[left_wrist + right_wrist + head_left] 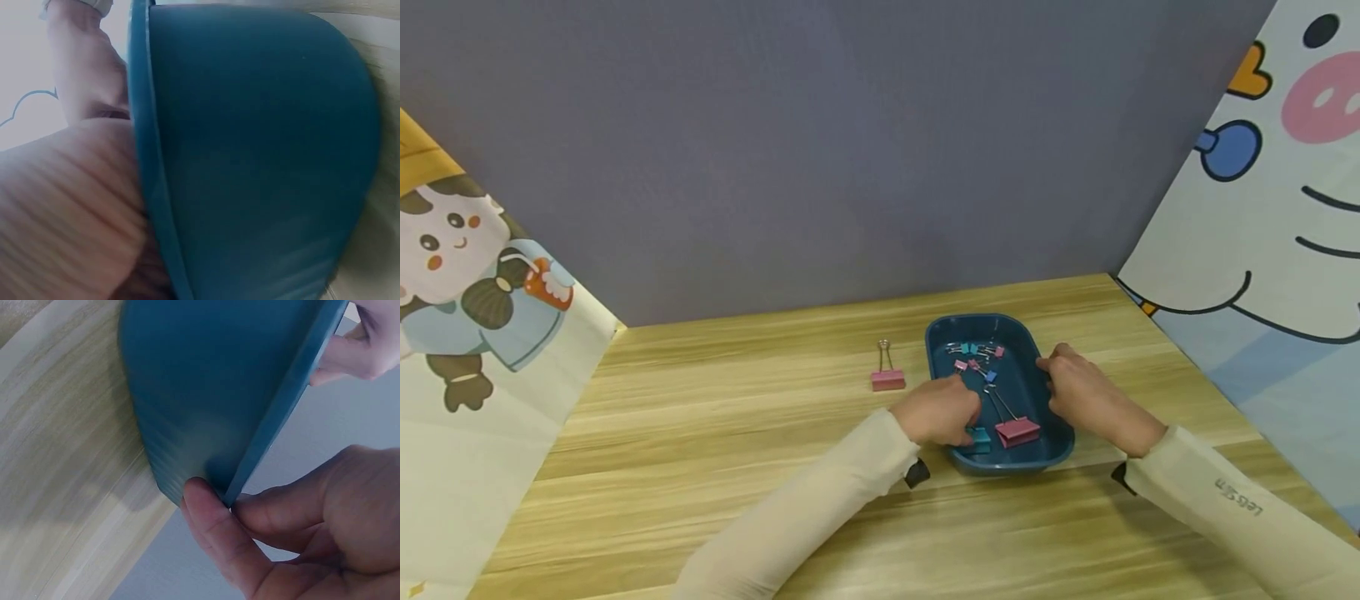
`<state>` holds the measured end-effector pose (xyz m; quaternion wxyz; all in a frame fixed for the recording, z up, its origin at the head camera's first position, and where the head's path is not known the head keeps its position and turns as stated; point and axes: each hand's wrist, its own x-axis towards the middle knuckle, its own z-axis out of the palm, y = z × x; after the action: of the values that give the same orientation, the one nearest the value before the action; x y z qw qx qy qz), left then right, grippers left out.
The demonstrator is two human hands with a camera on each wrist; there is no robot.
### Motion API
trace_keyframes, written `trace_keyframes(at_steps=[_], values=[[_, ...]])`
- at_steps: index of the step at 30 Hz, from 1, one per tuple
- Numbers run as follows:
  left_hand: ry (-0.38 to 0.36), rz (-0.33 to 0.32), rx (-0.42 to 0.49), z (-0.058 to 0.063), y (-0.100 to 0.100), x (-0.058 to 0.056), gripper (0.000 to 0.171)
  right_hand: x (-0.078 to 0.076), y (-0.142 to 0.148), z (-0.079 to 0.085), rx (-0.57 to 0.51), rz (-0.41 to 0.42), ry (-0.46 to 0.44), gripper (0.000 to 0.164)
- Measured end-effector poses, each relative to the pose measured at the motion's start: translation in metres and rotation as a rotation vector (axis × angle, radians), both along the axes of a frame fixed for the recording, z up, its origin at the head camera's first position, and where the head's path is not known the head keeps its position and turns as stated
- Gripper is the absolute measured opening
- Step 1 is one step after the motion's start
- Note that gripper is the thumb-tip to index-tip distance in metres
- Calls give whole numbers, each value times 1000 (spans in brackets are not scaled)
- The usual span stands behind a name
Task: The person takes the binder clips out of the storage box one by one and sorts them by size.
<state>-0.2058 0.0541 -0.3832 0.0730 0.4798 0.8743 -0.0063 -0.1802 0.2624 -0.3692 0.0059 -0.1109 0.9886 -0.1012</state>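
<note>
A dark blue tray [1026,358] stands on the table, with several binder clips inside it. My right hand [1086,400] pinches its right rim; in the right wrist view the thumb and fingers [215,528] grip the edge from both sides. My left hand [940,410] reaches over the left rim with bent fingers, at a teal binder clip [979,442] in the near end, partly covered by the fingertips. Beside that clip lies a large pink binder clip [1017,431], handles pointing away. In the left wrist view the tray wall [262,150] hides my left fingertips.
Small teal clips [969,348], pink clips [999,352] and a blue clip [990,377] lie farther back in the tray. Left of the tray, another pink binder clip [887,381] sits on the wooden table [737,417]. A grey panel [850,167] rises behind.
</note>
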Motion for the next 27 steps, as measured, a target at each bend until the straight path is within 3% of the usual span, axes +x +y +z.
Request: trace_keyframes(at_steps=[3, 7, 12, 15, 21, 27], values=[[2, 22, -51, 1, 4, 2, 29, 0, 1, 0, 1, 1, -1, 38], [11, 53, -102, 3, 8, 4, 17, 1, 2, -1, -8, 5, -1, 38], [-10, 81, -108, 2, 12, 4, 13, 1, 2, -1, -10, 10, 0, 38], [-37, 90, -65, -1, 11, 1, 19, 1, 1, -1, -10, 11, 6, 38], [-111, 111, 104, -5, 7, -7, 26, 1, 0, 0, -16, 16, 8, 38], [-99, 98, 243, 0, 1, -13, 21, 1, 1, -1, -11, 17, 13, 37]])
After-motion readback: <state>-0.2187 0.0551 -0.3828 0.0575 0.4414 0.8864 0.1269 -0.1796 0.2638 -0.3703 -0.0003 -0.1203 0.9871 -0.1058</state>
